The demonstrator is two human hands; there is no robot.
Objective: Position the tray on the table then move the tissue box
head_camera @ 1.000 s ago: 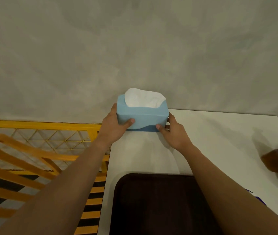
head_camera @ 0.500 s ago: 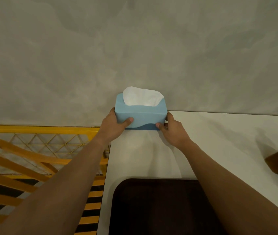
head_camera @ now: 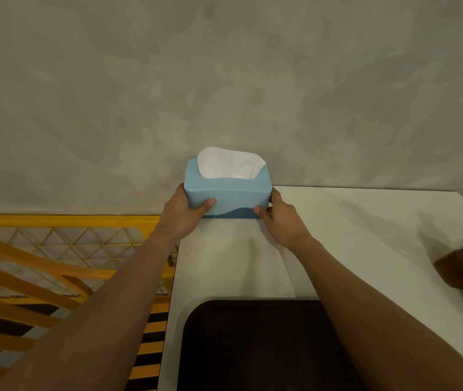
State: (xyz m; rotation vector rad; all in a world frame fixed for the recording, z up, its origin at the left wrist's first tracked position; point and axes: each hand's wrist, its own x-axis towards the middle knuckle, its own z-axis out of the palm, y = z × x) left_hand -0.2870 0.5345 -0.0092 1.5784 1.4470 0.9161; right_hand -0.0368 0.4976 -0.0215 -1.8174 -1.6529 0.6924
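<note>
A light blue tissue box (head_camera: 229, 194) with white tissue showing at its top stands at the far left corner of the white table (head_camera: 351, 238), close to the grey wall. My left hand (head_camera: 185, 214) grips its left end, thumb on the front face. My right hand (head_camera: 279, 218) holds its right end, thumb at the lower front edge. A dark brown tray (head_camera: 253, 345) lies flat on the table near me, between my forearms; its near part is cut off by the frame.
The grey wall (head_camera: 224, 80) rises right behind the table. Left of the table stand a yellow mesh rail (head_camera: 63, 221) and an orange wooden frame (head_camera: 24, 275) over a black-and-yellow striped floor. A blurred brown object (head_camera: 461, 269) sits at the table's right edge.
Both hands have slid the tissue box slightly away from me, toward the wall at the table's far left corner. The tray has not moved.
</note>
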